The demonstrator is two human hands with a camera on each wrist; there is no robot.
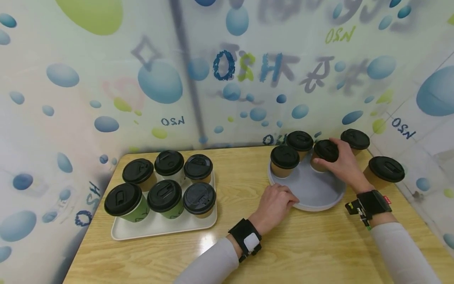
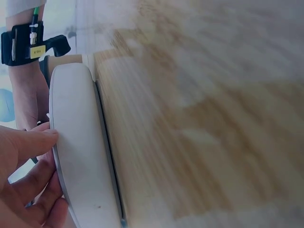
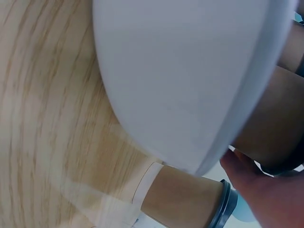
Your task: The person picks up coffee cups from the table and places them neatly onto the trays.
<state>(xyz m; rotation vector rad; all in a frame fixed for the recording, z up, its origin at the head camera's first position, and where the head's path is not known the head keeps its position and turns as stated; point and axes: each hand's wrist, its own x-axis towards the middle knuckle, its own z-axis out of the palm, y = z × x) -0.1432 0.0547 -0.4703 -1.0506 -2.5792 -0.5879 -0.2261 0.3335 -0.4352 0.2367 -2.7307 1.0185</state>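
Observation:
My right hand (image 1: 342, 161) grips a brown paper coffee cup (image 1: 324, 154) near its black lid, with the thumb on the near side. This cup is at the back middle of a round grey tray (image 1: 315, 191). Two more lidded coffee cups (image 1: 283, 167) stand on the tray's back left part. My left hand (image 1: 274, 207) holds the tray's front left rim; in the left wrist view the thumb (image 2: 40, 142) lies against the rim and the other fingers curl beside it. The right wrist view shows the tray's pale outer wall (image 3: 180, 80) with the cup partly hidden behind it.
Two brown lidded cups (image 1: 381, 177) stand on the wooden table (image 1: 244, 244) right of the round tray, near the wall. On the left, a white rectangular tray (image 1: 142, 232) carries several black-lidded cups (image 1: 164, 197), some green. A patterned wall (image 1: 241, 110) borders the table's back.

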